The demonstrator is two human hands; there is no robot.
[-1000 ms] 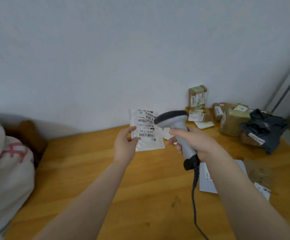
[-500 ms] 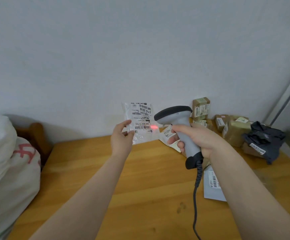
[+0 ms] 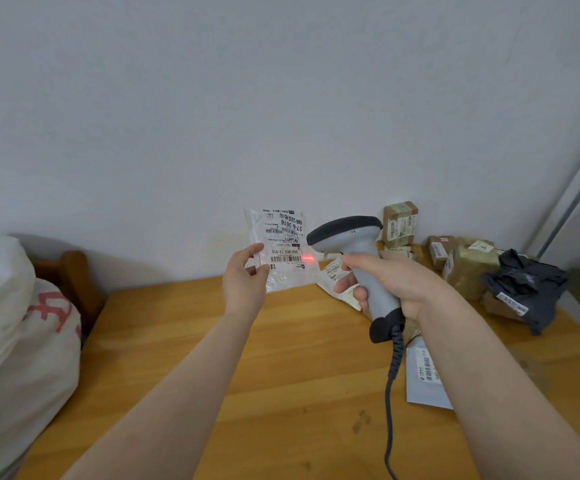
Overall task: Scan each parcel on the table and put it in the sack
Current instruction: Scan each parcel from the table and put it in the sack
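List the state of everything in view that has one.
clear parcel, held up, label facing camera
scanner, on, red line by the barcode
left hand, pinches clear parcel
right hand, grips scanner
sack, bulging, beside table
grey envelope, flat, label up
black bag, crumpled, on table

soft even indoor light, faint shadows along the wall (image 3: 281,98), wide-angle bending at edges, slightly soft focus

It looked like a small parcel-sorting room. The right hand (image 3: 397,284) gripped a corded barcode scanner (image 3: 349,237), its red beam on a labelled pouch (image 3: 283,249) pinched in the left hand (image 3: 245,284). Right of that grip, labelled cardboard boxes (image 3: 399,223) and a black mailing bag (image 3: 524,282) crowded a wooden table (image 3: 299,358) against a bare wall (image 3: 212,116); far left bulged a printed white sack (image 3: 22,341).
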